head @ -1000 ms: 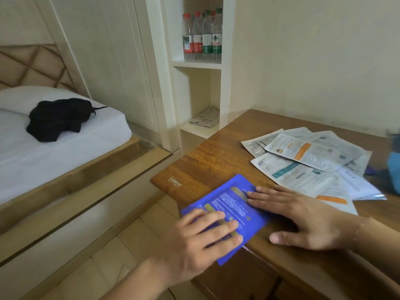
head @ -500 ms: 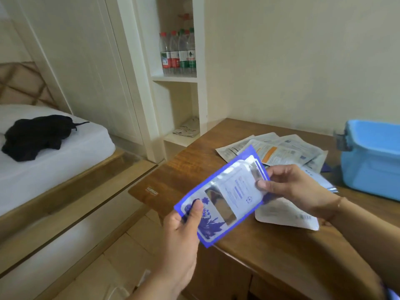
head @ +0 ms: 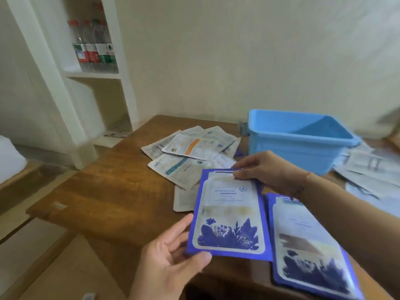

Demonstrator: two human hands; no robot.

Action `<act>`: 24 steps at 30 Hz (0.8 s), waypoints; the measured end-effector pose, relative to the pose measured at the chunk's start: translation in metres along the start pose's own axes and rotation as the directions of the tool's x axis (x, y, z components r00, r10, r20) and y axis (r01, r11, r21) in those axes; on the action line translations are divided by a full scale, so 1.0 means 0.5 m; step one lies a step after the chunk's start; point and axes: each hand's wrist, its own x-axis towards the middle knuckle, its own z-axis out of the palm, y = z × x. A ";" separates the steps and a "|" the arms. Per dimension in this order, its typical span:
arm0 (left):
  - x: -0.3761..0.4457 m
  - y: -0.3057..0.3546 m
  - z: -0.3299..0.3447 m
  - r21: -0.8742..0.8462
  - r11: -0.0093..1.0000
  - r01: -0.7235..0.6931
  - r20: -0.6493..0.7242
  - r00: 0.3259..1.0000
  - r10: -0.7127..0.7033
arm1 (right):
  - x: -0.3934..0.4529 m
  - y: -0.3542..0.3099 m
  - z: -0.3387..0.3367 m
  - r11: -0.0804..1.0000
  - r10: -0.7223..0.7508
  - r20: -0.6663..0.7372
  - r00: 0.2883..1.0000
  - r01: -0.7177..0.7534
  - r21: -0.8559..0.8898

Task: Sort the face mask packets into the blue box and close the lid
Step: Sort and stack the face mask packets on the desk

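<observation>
1. Barely begun: blue box open at the back of the desk, no packet visible inside, no lid clearly in view
2. Left to sort: pale packets fanned near the box's left side, more pale ones at its right, a second blue packet flat at the near edge; lid to close after
3. Held above the desk: one blue packet, left hand pinching its lower corner, right hand pinching its top edge
4. Versus half a second ago: same packet now upright rather than slanted, nearer the box; view swung right, revealing the box's inside and the second blue packet
</observation>
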 end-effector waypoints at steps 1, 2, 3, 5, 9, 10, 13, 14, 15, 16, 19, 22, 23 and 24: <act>0.000 0.000 0.026 0.030 1.000 0.002 0.037 0.999 -0.003 | -0.022 0.015 -0.033 0.999 0.006 -0.028 1.000 -0.007 -0.038; 0.002 -0.003 0.053 0.066 0.998 0.003 0.069 0.998 -0.008 | -0.044 0.032 -0.065 0.996 0.010 -0.058 0.998 -0.015 -0.085; 0.003 -0.001 0.082 0.099 0.995 0.009 0.106 0.994 -0.020 | -0.064 0.051 -0.096 0.990 0.007 -0.084 0.996 -0.018 -0.141; 0.005 0.000 0.133 0.154 0.988 0.029 0.185 0.981 -0.058 | -0.100 0.089 -0.146 0.971 0.013 -0.146 0.989 -0.048 -0.234; 0.011 -0.004 0.187 0.242 0.969 0.055 0.237 0.965 -0.114 | -0.133 0.151 -0.182 0.937 -0.041 -0.214 0.976 -0.037 -0.348; 0.011 -0.006 0.192 0.284 0.956 0.071 0.242 0.960 -0.143 | -0.133 0.164 -0.183 0.919 -0.064 -0.214 0.975 -0.026 -0.393; 0.005 -0.001 0.196 0.343 0.935 0.093 0.271 0.943 -0.193 | -0.132 0.195 -0.177 0.885 -0.089 -0.196 0.977 -0.013 -0.465; 0.004 0.001 0.198 0.364 0.925 0.106 0.271 0.939 -0.214 | -0.131 0.204 -0.174 0.878 -0.096 -0.201 0.975 -0.012 -0.478; 0.005 0.005 0.201 0.394 0.909 0.133 0.259 0.933 -0.249 | -0.130 0.208 -0.170 0.867 -0.104 -0.205 0.973 -0.013 -0.499; 0.009 0.007 0.203 0.433 0.888 0.157 0.243 0.928 -0.283 | -0.131 0.210 -0.168 0.854 -0.113 -0.211 0.971 -0.013 -0.520; 0.021 0.020 0.203 0.581 0.804 0.127 0.224 0.925 -0.308 | -0.134 0.210 -0.170 0.850 -0.117 -0.232 0.966 -0.023 -0.526; 0.011 0.042 0.203 0.770 0.618 -0.160 0.284 0.953 -0.108 | -0.141 0.210 -0.171 0.851 -0.166 -0.251 0.954 0.010 -0.525; 0.008 0.046 0.202 0.811 0.526 -0.257 0.323 0.946 -0.035 | -0.147 0.208 -0.168 0.846 -0.203 -0.252 0.946 0.039 -0.532; 0.004 0.042 0.199 0.839 0.418 -0.349 0.371 0.928 0.030 | -0.155 0.204 -0.163 0.836 -0.236 -0.226 0.945 0.079 -0.543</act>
